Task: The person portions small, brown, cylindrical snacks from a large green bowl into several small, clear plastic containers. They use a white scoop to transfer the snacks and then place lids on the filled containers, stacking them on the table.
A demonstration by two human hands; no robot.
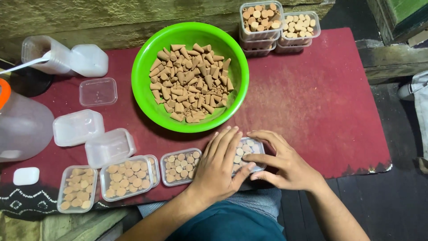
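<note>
My left hand (219, 167) lies flat over a small clear plastic box (249, 151) filled with upright brown incense cones, fingers spread on top of it. My right hand (281, 163) holds the same box from its right side, thumb and fingers around its edge. Just left of it stands another filled open box (179, 166). Behind the hands sits a bright green bowl (234, 60) heaped with loose brown cones (191, 82).
Two more filled boxes (126, 177) stand at the front left on the red cloth (321, 102). Empty boxes and lids (98, 91) lie further left beside a large translucent jug (22, 127). Stacked filled boxes (278, 27) stand at the back right.
</note>
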